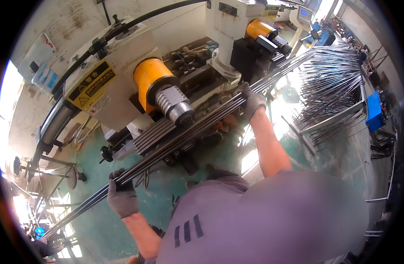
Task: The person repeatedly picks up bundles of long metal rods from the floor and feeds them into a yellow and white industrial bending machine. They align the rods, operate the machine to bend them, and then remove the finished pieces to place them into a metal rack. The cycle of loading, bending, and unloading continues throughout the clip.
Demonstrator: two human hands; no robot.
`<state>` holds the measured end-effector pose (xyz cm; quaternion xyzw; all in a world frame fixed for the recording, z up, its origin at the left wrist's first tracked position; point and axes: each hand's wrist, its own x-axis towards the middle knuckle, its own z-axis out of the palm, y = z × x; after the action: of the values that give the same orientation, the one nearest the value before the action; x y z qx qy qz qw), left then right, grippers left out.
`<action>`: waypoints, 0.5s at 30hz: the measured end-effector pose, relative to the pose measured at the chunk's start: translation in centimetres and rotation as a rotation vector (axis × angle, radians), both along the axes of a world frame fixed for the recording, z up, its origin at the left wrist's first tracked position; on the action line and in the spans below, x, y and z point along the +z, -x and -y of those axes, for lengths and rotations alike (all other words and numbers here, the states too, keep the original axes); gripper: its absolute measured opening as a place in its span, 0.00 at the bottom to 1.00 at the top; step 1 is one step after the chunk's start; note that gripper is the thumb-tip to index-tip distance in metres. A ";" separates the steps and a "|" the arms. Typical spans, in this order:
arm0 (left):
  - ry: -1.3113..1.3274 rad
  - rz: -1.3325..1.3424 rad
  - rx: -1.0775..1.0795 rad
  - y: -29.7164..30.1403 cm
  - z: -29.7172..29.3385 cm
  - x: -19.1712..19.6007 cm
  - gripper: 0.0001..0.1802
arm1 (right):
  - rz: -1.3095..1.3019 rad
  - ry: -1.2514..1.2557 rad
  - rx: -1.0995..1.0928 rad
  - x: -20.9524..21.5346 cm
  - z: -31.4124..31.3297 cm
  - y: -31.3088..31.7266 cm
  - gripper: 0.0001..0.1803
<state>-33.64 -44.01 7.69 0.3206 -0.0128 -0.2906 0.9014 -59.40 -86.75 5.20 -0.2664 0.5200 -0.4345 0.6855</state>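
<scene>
"Where are the long rods?"

"They slant across in front of the big machine, from the lower left of the view up to the upper right. They pass close by the bumpy metal tip that pokes out of the orange part. I can't tell if they touch it."

"What are the fingers doing?"

"The left hand has its fingers curled tight around the rods. The right hand grips them too, farther up. Both wear gray gloves."

"How do you hold them well?"

"I'd leave the hands wide apart like that, so the long ends don't droop or swing. Squeeze evenly, so no rod slips out of the bunch."

"Anything to look out for?"

"Mind the row of bars beside them, and the big pile of rods on the right. Move both hands together, slowly, or an end might bump something."
</scene>
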 end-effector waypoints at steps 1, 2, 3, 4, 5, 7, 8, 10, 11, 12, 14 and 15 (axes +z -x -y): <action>0.012 0.019 0.007 -1.8 -0.9 -1.0 0.13 | -0.064 0.013 -0.080 -0.4 1.6 -0.1 0.20; 0.027 0.037 0.013 -3.5 -1.8 -1.9 0.14 | -0.049 -0.033 -0.101 -0.1 2.8 0.0 0.21; 0.009 0.030 0.025 -4.8 -2.3 -2.4 0.14 | -0.003 -0.013 -0.128 -1.6 5.1 0.3 0.19; -0.014 0.028 0.057 -5.8 -3.4 -2.9 0.15 | -0.060 0.013 -0.127 -0.5 5.6 -0.6 0.19; -0.046 0.028 0.075 -6.6 -4.3 -2.8 0.15 | -0.117 0.028 -0.139 0.5 5.6 -1.0 0.19; -0.115 0.032 0.127 -7.7 -4.7 -3.0 0.17 | -0.108 0.045 -0.106 -0.9 9.0 -1.2 0.20; -0.119 0.028 0.146 -8.0 -4.9 -3.9 0.17 | -0.143 0.068 -0.108 0.1 8.9 -1.6 0.20; -0.157 0.048 0.096 -8.5 -3.9 -5.1 0.17 | -0.028 0.109 -0.118 -0.5 10.7 -1.4 0.16; -0.144 0.002 0.092 -8.6 -3.1 -5.6 0.17 | -0.038 0.044 -0.122 0.1 12.2 -1.5 0.14; -0.131 -0.042 0.087 -8.5 -2.4 -6.1 0.16 | -0.016 0.043 -0.106 -0.1 12.7 -1.6 0.14; -0.123 -0.133 0.126 -8.3 -0.4 -7.1 0.15 | 0.038 0.040 -0.080 0.1 14.0 -1.9 0.15; -0.157 -0.119 0.145 -8.4 0.0 -7.0 0.15 | 0.067 0.031 -0.069 -0.1 14.6 -1.9 0.14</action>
<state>-25.23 -44.00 0.68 0.3724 0.0866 -0.2434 0.8914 -57.47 -101.33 5.12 -0.2440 0.4989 -0.4745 0.6829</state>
